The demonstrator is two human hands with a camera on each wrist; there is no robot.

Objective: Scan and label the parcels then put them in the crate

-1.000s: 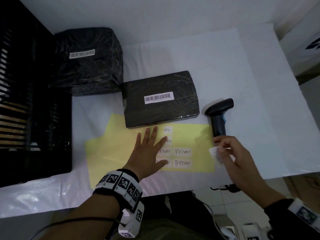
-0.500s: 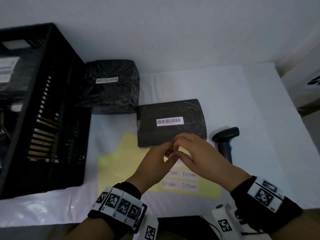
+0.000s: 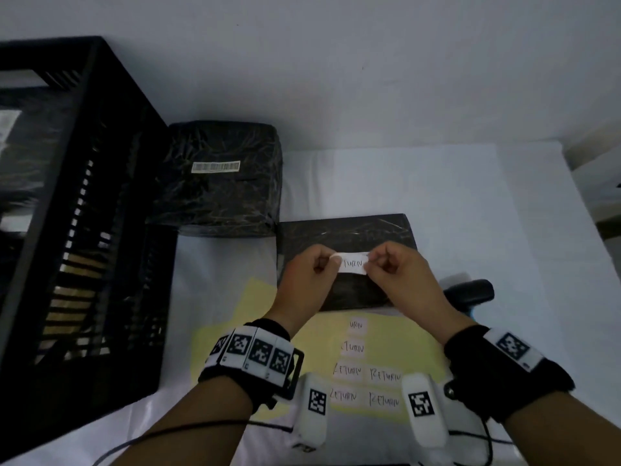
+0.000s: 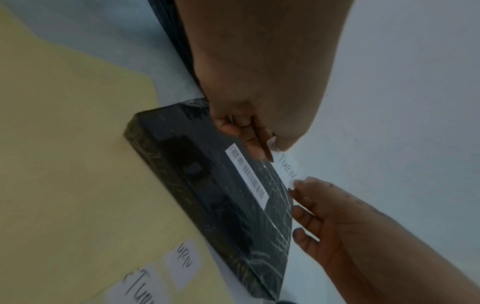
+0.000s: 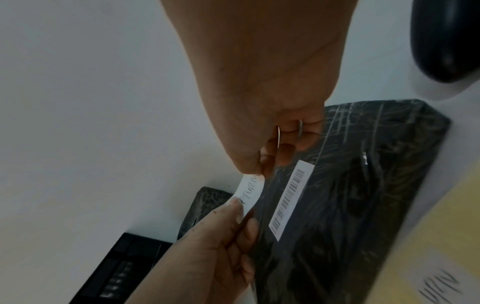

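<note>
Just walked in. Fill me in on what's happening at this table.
A person is labelling parcels. Both hands, left hand and right hand, pinch the ends of a white RETURN sticker, held stretched over the flat black parcel, not yet stuck down. More stickers sit on the yellow sheet. The scanner lies to the right, a second parcel waits beside the black crate.
</note>
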